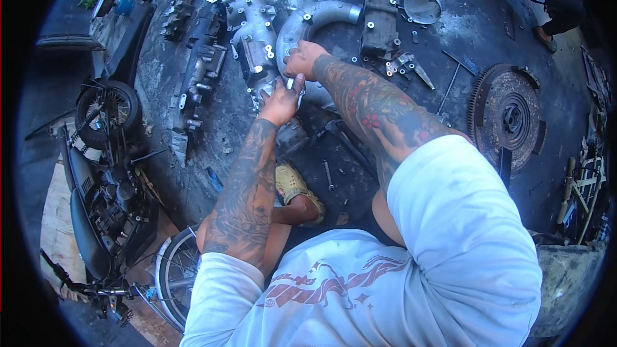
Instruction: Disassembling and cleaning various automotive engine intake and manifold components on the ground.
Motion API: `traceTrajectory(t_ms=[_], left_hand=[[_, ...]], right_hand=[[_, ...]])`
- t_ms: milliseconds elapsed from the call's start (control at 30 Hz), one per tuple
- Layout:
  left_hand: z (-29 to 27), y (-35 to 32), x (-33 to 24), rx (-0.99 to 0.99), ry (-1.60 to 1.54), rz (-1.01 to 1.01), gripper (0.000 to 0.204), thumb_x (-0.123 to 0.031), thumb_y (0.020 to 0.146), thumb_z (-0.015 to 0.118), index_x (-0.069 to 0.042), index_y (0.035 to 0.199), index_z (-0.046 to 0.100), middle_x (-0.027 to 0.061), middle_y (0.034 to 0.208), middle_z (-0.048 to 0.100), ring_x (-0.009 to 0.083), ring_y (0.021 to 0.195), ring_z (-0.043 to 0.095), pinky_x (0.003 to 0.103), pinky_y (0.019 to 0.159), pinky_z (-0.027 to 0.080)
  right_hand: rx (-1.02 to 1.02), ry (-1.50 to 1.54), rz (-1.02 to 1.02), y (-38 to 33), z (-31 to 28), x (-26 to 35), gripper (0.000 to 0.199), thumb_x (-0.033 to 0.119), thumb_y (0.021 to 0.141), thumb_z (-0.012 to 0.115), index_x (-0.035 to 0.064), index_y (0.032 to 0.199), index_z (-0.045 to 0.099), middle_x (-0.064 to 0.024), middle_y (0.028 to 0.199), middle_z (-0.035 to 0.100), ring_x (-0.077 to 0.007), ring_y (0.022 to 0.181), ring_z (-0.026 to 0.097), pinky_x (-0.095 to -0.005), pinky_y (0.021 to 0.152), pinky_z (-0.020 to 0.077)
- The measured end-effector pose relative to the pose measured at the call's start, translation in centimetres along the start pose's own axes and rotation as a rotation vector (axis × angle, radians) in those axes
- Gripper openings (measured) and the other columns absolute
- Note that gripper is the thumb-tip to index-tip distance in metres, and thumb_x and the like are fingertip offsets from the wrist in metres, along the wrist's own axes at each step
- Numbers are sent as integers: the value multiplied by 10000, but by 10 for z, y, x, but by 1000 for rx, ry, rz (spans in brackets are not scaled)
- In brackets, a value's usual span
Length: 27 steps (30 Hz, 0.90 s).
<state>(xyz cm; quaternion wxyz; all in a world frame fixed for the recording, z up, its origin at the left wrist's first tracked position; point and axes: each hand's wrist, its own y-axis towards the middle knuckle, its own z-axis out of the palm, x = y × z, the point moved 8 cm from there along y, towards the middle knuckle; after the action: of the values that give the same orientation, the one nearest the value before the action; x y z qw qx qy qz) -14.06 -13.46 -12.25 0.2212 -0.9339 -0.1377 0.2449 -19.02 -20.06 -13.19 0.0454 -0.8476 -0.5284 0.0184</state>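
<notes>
A curved silver metal pipe (315, 16) lies on the oily floor in front of me, next to a grey cast engine part (254, 32). My right hand (303, 59) rests on the pipe's bend, fingers curled over it. My left hand (281, 99) is just below, pinching a small pale metal piece (290, 83) against the lower end of the pipe. Both forearms reach forward from my white shirt.
A toothed flywheel (508, 115) lies at right, a long metal casting (380, 9) and a round lid (422, 6) beyond the pipe. Loose bolts and tools (329, 173) dot the floor. A motorcycle (103, 173) stands at left. Another person's leg (556, 6) is at top right.
</notes>
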Motion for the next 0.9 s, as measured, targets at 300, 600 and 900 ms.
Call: traceTrajectory(t_ms=[300, 600, 900], left_hand=[[-17, -49, -24, -476, -715, 412, 462, -362, 925, 474, 52, 1125, 524, 248, 1095, 573, 337, 1045, 552, 379, 919, 409], [-67, -67, -31, -334, -54, 475, 400, -268, 876, 582, 8, 1161, 532, 221, 1048, 603, 340, 962, 594, 392, 851, 457], [-33, -84, -35, -106, -194, 708, 449, -83, 850, 585, 17, 1266, 447, 199, 1128, 580, 278, 998, 588, 334, 879, 441]], right_hand=[[-92, 106, 111, -52, -36, -8, 238, 131, 741, 560, 185, 957, 645, -54, 993, 628, -227, 1006, 588, -443, 827, 419], [134, 599, 678, -136, -45, 18, 388, 277, 676, 674, 37, 981, 649, -179, 977, 647, -325, 908, 627, -400, 806, 494], [-225, 1599, 951, -164, 32, 123, 336, 80, 744, 649, -30, 1035, 522, -121, 734, 600, -178, 515, 571, -315, 432, 492]])
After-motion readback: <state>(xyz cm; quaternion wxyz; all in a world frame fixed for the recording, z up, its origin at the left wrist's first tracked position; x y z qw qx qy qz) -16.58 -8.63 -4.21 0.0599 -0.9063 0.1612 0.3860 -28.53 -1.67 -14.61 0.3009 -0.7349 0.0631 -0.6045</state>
